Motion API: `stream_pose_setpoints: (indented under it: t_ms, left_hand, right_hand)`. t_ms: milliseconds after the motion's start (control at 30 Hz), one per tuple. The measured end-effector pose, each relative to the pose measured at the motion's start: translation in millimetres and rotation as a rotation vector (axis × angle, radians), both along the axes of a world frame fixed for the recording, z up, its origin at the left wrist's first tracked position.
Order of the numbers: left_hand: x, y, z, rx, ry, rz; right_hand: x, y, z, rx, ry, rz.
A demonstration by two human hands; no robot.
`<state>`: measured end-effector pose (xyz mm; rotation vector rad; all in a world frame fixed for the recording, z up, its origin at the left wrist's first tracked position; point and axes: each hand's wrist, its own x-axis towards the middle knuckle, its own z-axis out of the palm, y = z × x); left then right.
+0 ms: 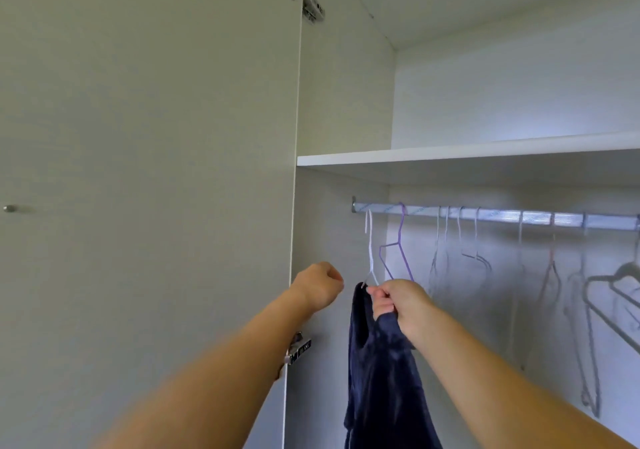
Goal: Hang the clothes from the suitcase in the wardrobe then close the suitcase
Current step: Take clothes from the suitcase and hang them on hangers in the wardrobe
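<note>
Fingers of the right hand pinch the navy garment at the white hanger (on the rail) — left hand curled, empty.

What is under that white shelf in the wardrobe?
Under the shelf runs a metal rail holding bare hangers. The right hand grips a dark blue garment at a white hanger. The garment and arm cover the wardrobe's lower part.

Navy garment on white hanger
</note>
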<state>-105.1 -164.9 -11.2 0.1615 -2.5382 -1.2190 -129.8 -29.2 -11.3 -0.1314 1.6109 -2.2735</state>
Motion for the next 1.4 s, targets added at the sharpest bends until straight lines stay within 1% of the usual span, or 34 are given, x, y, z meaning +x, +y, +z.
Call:
stream_pose_setpoints:
  t_ms: [67,167,267,400,567,733,833,967,1033,1100,1167,1400]
  left_hand:
    - [-25,-8,5,0.0,0.004,-0.026]
    - [-72,-18,14,0.006,0.008,-0.064]
    - [-117,-27,27,0.039,0.04,-0.096]
    - [-173,-41,35,0.112,0.055,-0.124]
    - [-228,-50,35,0.145,0.028,-0.084]
    - [-264,-52,21,0.196,-0.005,-0.043]
    - [-271,-52,12,0.241,-0.014,-0.043]
    - [-272,-52,12,0.262,-0.018,-0.039]
    - [-270,-52,12,0.257,-0.024,-0.039]
    - [-265,-51,9,0.224,-0.045,-0.03]
    - [-259,-52,5,0.177,-0.055,-0.011]
    - [-214,-46,0,-0.055,-0.039,0.088]
  right_hand:
    - [-25,-13,9,-0.073,-0.035,-0.022]
    - [-66,-28,26,-0.15,0.009,-0.099]
    - [-107,-39,42,-0.22,0.022,-0.107]
    - [-161,-58,48,-0.149,0.032,-0.127]
    - [-217,-74,42,-0.096,0.042,-0.21]
    - [-259,-86,26,0.07,0.055,-0.282]
    - [-268,-92,9,0.108,0.042,-0.294]
    - [-274,-98,2,0.095,0.029,-0.298]
    - [-273,-100,3,0.164,0.019,-0.29]
    - [-267,-100,4,0.259,0.008,-0.287]
    - [-258,-98,5,0.313,0.016,-0.288]
    - [-204,-77,13,0.387,0.066,-0.244]
